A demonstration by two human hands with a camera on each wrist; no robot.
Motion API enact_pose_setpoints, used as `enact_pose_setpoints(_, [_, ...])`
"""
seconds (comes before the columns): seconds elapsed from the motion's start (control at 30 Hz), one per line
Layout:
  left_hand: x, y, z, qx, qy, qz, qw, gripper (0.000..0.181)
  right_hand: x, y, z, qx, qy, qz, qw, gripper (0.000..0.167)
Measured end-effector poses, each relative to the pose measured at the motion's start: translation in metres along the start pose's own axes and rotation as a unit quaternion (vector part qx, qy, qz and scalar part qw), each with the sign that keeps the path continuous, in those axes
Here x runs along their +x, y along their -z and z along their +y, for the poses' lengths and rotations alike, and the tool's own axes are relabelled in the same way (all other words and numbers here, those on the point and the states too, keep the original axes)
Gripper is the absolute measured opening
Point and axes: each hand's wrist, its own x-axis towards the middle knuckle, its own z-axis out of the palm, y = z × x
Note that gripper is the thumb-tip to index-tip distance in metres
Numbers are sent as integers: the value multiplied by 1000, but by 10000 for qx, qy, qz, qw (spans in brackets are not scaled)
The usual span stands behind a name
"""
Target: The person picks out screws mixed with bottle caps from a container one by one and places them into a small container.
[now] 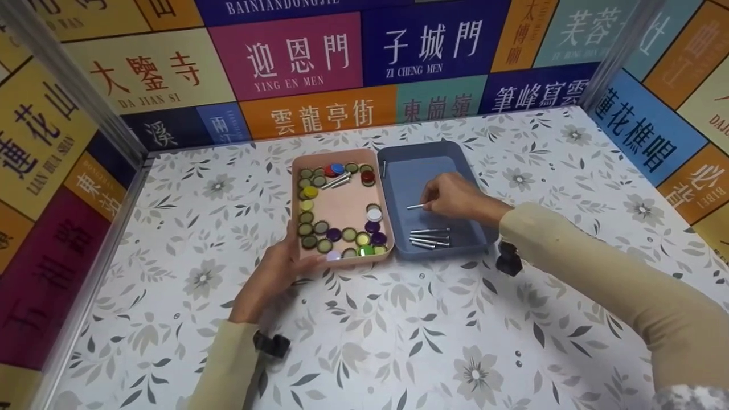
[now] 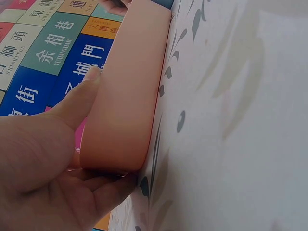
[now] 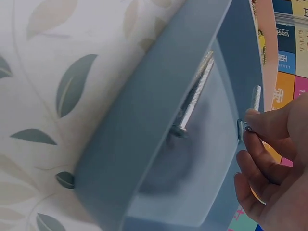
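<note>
A pink tray (image 1: pixel 342 208) holds many bottle caps (image 1: pixel 321 228) around its edges and several silver bolts (image 1: pixel 337 181) near its far end. My left hand (image 1: pixel 274 270) grips the tray's near left corner, thumb at the rim and fingers round the side, as the left wrist view shows. Against its right side stands a blue tray (image 1: pixel 407 173). Over that one, my right hand (image 1: pixel 454 196) pinches a silver bolt (image 3: pixel 256 98) between thumb and index finger. Several more bolts (image 1: pixel 430 238) lie at the blue tray's near end, and one bolt (image 1: pixel 384 168) is by its left wall.
Both trays stand on a table (image 1: pixel 205 279) with a grey leaf and flower print. Panels (image 1: pixel 296 60) with coloured place-name blocks enclose the back and sides. Each wrist wears a small black device, such as the left one (image 1: pixel 272 344).
</note>
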Motion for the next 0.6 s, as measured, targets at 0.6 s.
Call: enact_pose_setpoints(0.6, [2, 0, 2, -5, 133, 52, 9999, 103, -10, -10, 15, 217, -213, -437, 9986, 9])
